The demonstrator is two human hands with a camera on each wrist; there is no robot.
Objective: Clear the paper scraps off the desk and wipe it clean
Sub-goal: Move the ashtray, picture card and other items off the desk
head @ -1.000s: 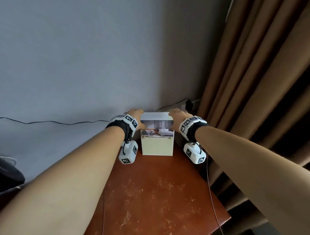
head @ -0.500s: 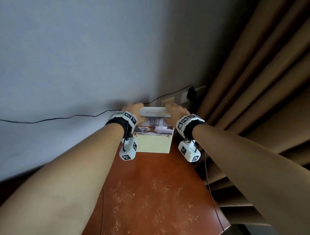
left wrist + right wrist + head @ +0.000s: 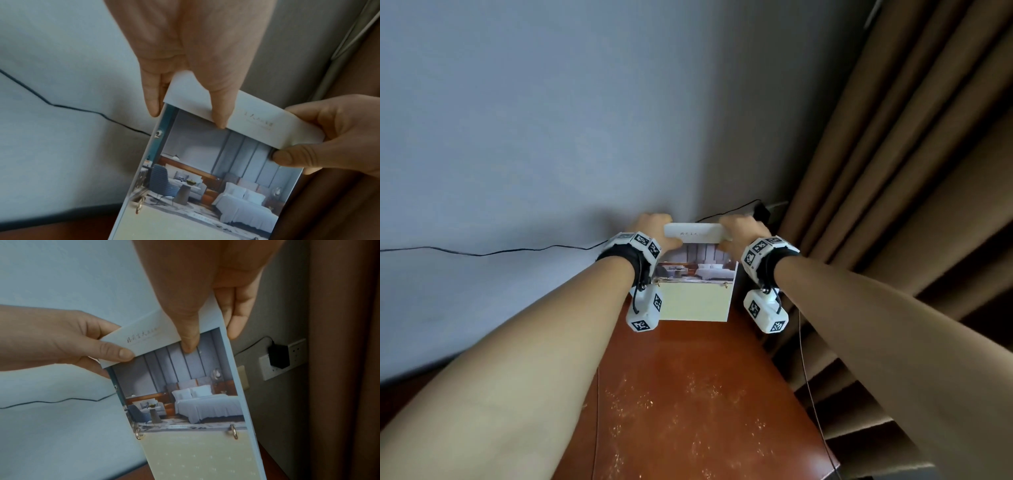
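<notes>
So the grey wall (image 3: 551,120) fills most of the head view, with brown curtains (image 3: 911,171) hanging down the right side. Below them is the reddish-brown desk (image 3: 688,394), and its near half is dusted with tiny pale paper scraps (image 3: 681,387), scattered from around the middle down toward the near edge.

At the far edge of the desk, right by the wall, both hands have hold of a ring-bound desk calendar (image 3: 697,291) with a bedroom photo on the open page and a pale yellow page hanging below two gold rings. Can't tell if its bottom edge is touching the desk or just above it.

The left hand (image 3: 652,228) pinches the left end of the white top strip, thumb in front, fingers tucked behind. The right hand (image 3: 739,229) does the same on the right end, thumb (image 3: 188,337) pressed down on the front.

A thin black cable (image 3: 482,253) runs along the wall to a black plug adapter (image 3: 278,356) sitting in a white wall socket (image 3: 287,358) next to the curtains.
</notes>
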